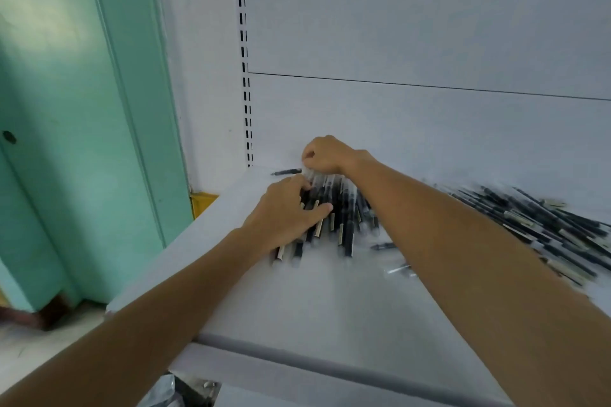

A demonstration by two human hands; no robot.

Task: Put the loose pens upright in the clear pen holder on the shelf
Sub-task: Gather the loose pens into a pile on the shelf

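Green paint covers a door [66,142] on the left side of the frame. Next to it, low down, is a small yellow thing [203,203]. A white strip with black slots [244,76] runs up the white back wall [413,26]. Below it, a white shelf [314,301] fills the middle and the right.

One pen [286,172] lies by itself where the shelf meets the wall. The left hand [287,211] rests on a bunch of pens [334,215] in the middle of the frame. Its fingers curl over the bunch and its thumb lies across it. The pens are dark with pale clips. They fan out and lean toward the camera. The clear pen holder [319,178] is at the far end of the bunch, but it is too blurry to see well.

The right hand [325,155] is just above it, by the wall. Its fingers are curled tight together, and you cannot tell what they pinch. Two loose pens [383,245] lie under the right arm. A big pile of pens [545,228] lies flat on the shelf at the far right.
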